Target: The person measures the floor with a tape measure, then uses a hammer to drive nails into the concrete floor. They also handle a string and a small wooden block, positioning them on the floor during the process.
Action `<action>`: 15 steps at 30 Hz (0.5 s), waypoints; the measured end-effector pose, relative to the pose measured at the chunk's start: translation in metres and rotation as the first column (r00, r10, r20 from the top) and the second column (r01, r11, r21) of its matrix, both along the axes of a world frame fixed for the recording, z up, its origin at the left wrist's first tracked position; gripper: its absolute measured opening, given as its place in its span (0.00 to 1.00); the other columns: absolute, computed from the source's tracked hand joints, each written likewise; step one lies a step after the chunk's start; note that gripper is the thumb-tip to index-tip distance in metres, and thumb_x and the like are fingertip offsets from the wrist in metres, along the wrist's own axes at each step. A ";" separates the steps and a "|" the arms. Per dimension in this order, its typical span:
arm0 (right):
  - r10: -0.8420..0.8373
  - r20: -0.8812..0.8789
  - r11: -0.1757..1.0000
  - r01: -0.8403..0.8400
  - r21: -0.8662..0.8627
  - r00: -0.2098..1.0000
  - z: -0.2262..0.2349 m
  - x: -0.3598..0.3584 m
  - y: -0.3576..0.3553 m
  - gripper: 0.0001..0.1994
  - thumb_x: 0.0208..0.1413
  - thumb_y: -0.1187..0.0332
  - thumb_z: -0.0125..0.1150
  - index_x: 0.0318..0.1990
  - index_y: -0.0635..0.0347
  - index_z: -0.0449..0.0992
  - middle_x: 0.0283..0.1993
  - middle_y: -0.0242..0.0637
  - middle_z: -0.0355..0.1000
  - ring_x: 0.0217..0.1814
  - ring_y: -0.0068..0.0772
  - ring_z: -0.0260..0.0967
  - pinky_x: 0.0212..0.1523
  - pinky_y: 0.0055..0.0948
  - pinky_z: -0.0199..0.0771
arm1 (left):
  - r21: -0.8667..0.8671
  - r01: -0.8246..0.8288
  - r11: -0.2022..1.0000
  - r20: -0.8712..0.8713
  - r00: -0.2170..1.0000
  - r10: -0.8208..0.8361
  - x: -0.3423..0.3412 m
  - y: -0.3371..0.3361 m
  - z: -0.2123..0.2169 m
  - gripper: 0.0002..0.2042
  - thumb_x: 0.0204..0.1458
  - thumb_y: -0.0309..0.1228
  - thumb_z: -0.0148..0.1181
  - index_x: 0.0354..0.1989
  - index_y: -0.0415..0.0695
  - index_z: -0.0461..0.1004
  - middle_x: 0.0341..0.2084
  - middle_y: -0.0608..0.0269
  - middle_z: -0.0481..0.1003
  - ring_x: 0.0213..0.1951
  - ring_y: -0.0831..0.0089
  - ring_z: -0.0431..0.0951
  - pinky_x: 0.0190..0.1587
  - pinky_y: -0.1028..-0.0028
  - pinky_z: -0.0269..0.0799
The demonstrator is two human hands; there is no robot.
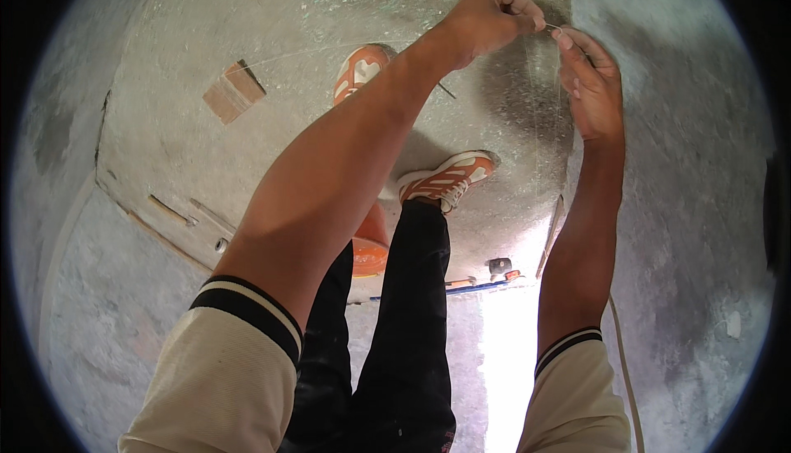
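Observation:
Both arms reach up to the wall's edge at the upper right. My left hand (494, 20) is closed in a pinch, thumb against fingers, on a thin pale string (554, 27). My right hand (592, 82) pinches the same string a short way to the right, thumb and forefinger together. Between the two fingertips a short bit of string shows. A faint strand also hangs below the hands along the wall. Another strand runs left across the floor to a brown block (235, 92) with pale string wound round it.
An orange bucket (370, 255) stands partly behind my leg. Several tools, among them a long blue bar (486, 286), lie near a bright doorway (511, 362). More sticks and a hammer-like tool (173, 210) lie at the left wall. A grey wall (684, 164) rises at right.

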State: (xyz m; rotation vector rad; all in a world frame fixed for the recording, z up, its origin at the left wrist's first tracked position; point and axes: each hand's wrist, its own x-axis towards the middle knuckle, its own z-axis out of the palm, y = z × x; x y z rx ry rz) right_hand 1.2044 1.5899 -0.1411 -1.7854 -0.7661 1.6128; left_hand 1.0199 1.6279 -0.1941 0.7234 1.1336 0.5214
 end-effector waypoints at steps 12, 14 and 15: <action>0.134 0.223 0.988 -0.147 0.043 0.965 -0.016 0.002 -0.011 0.14 0.61 0.67 0.69 0.54 0.58 0.84 0.46 0.32 0.82 0.47 0.21 0.75 0.49 0.22 0.74 | -0.126 0.008 0.992 0.068 0.998 0.001 0.011 -0.016 -0.007 0.05 0.56 0.27 0.67 0.39 0.42 0.85 0.32 0.69 0.81 0.35 0.80 0.75 0.41 0.77 0.71; 0.171 0.235 0.980 -0.189 0.059 0.957 -0.017 0.002 -0.012 0.15 0.61 0.68 0.69 0.55 0.59 0.83 0.51 0.35 0.82 0.55 0.26 0.76 0.58 0.25 0.74 | -0.129 -0.011 0.992 0.076 0.997 0.021 0.011 -0.016 -0.008 0.05 0.56 0.26 0.67 0.38 0.41 0.85 0.32 0.68 0.81 0.35 0.81 0.75 0.40 0.77 0.71; 0.177 0.225 0.977 -0.198 0.075 0.958 -0.019 0.003 -0.012 0.15 0.61 0.68 0.69 0.55 0.58 0.83 0.51 0.34 0.82 0.54 0.24 0.76 0.56 0.24 0.74 | -0.110 -0.007 0.994 0.061 0.998 0.014 0.011 -0.017 -0.009 0.05 0.56 0.27 0.67 0.38 0.41 0.85 0.32 0.68 0.82 0.35 0.80 0.75 0.40 0.77 0.71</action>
